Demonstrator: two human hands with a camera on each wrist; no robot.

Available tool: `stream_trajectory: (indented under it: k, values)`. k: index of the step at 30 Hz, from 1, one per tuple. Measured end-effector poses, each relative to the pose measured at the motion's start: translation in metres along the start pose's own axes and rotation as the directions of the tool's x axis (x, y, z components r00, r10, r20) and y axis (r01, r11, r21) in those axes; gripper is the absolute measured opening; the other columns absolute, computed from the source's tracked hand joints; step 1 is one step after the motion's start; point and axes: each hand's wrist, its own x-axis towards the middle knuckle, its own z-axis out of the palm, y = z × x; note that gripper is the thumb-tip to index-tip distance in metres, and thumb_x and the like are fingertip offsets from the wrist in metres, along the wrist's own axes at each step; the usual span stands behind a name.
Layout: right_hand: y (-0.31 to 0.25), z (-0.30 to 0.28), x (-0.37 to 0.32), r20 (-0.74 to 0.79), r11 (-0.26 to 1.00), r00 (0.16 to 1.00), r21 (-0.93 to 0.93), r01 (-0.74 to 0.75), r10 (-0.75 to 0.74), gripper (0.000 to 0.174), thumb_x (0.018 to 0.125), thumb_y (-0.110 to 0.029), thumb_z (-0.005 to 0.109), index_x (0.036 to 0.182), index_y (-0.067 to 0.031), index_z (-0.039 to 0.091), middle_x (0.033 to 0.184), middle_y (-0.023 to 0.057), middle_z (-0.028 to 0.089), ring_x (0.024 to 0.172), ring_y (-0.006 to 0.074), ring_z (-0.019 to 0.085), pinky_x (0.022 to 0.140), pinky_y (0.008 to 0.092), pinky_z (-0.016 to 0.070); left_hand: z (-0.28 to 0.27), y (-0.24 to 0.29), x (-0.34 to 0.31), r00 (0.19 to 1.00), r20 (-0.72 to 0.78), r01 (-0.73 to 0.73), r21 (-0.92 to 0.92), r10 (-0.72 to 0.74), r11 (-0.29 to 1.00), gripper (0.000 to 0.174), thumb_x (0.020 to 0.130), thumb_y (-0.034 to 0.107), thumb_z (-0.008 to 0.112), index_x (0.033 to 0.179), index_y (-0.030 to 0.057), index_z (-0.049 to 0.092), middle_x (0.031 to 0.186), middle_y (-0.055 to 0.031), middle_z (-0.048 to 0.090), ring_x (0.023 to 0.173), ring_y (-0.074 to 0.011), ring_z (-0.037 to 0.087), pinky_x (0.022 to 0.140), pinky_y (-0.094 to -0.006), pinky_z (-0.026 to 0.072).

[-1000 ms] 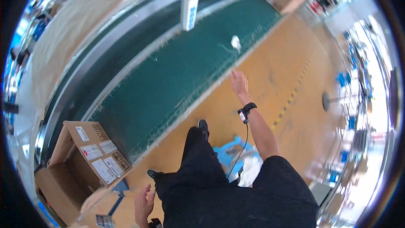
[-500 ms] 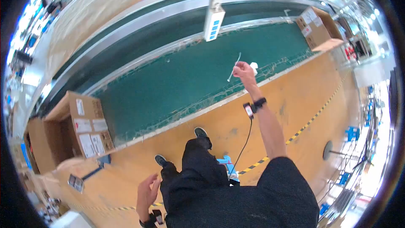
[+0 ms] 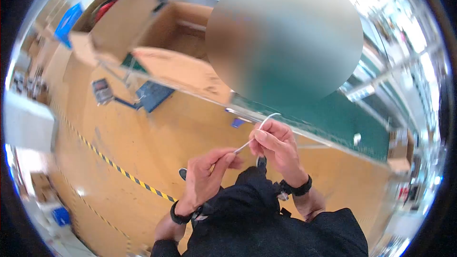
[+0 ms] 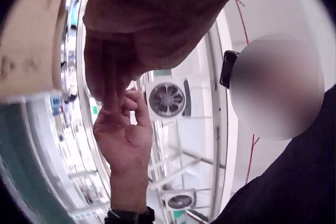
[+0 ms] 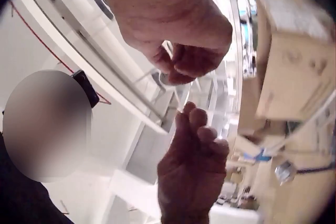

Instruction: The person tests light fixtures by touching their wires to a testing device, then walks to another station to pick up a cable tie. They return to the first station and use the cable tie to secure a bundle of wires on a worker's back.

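A thin white strip (image 3: pixel 243 146), bendy like a short cord or tie, stretches between both hands in front of the body. The left hand (image 3: pixel 207 175) pinches its lower end between thumb and fingers. Farther up, the right hand (image 3: pixel 281 148) grips the strip, and its free end curls out above those fingers. In the left wrist view the left hand (image 4: pixel 142 29) looms dark in the foreground, with the right hand (image 4: pixel 123 142) beyond it. The right wrist view has the right hand (image 5: pixel 173 22) on top and the left hand (image 5: pixel 191 174) below, fingertips close together.
Past the hands runs a green-topped bench (image 3: pixel 369 126) with a small white scrap (image 3: pixel 357 139). An open cardboard box (image 3: pixel 183 74) stands at its left part. On the floor are a blue platform scale (image 3: pixel 154 96) and yellow-black tape (image 3: pixel 124 170).
The right hand picked the white strip up from the green bench and brought it back to the body. The left hand rose and took its other end. The view swung left.
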Motion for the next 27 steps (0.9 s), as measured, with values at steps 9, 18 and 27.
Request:
stream_trajectory:
  k: [9, 18, 27]
  values:
    - [0.086, 0.336, 0.168, 0.109, 0.939, 0.994, 0.344, -0.033, -0.005, 0.018, 0.102, -0.016, 0.057, 0.089, -0.0047, 0.059, 0.078, 0.0024, 0.059, 0.063, 0.008, 0.048, 0.058, 0.0219, 0.0374, -0.324, 0.061, -0.213, 0.804, -0.561, 0.07, -0.24, -0.198, 0.968, 0.025, 0.104, 0.014, 0.056, 0.105, -0.0073, 0.069, 0.085, -0.0153, 0.075, 0.077, -0.0204, 0.074, 0.072, -0.0297, 0.0602]
    - [0.203, 0.611, 0.232, 0.755, 0.856, 0.42, -0.366, -0.366, 0.503, 0.023, 0.101, -0.015, 0.062, 0.117, 0.0003, 0.069, 0.086, 0.0014, 0.068, 0.071, 0.0056, 0.058, 0.063, 0.0206, 0.0462, -0.535, 0.089, -0.232, 0.762, -0.623, -0.27, -0.555, -0.179, 0.787, 0.035, 0.106, 0.027, 0.054, 0.105, -0.0049, 0.067, 0.081, -0.0168, 0.073, 0.071, -0.0215, 0.073, 0.066, -0.0313, 0.0593]
    - [0.266, 0.822, 0.408, 0.752, 0.907, 0.509, -0.314, -0.282, 0.419, 0.024, 0.101, -0.019, 0.063, 0.093, 0.0014, 0.074, 0.076, 0.0055, 0.07, 0.06, 0.0078, 0.06, 0.054, 0.0208, 0.0439, -0.758, 0.168, -0.171, 0.547, -0.816, -0.137, -0.305, -0.185, 0.942, 0.029, 0.104, 0.016, 0.057, 0.122, -0.0057, 0.061, 0.097, -0.0147, 0.073, 0.083, -0.0178, 0.072, 0.076, -0.0297, 0.0592]
